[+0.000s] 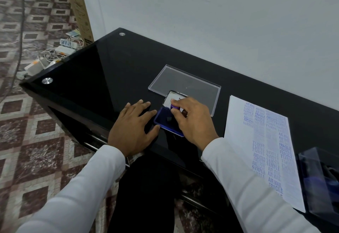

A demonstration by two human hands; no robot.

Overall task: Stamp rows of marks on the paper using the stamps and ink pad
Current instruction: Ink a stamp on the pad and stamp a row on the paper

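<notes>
- Presently, the right hand point(190, 120) pinches a small purple stamp point(175, 107) between curled fingertips, directly over the blue ink pad point(165, 122); whether the stamp face touches the ink cannot be told, since the fingers hide it.
- The left hand point(134, 128) lies flat on the black table point(110, 67), fingers straight and spread, holding nothing; its thumb and forefinger touch the ink pad's left edge, apparently steadying it.
- The ink pad's open lid point(174, 97) stands at the far side, overlapping a clear plastic lid point(185, 84) that lies flat behind it.
- Key relation: the paper point(244, 137) lies to the right of the stamp, beyond the right wrist, its long axis running from far to near along the table.
- The paper already bears columns of blue marks (SAMPLE, FRAGILE, AIR MAIL), while its left strip is blank.
- Judgement: the right hand is nearer the paper, so the coming move is probably a rightward carry of the inked stamp, across the hand's own forearm line.
- A dark clear case point(321, 181) overlaps the paper's near right edge.
</notes>
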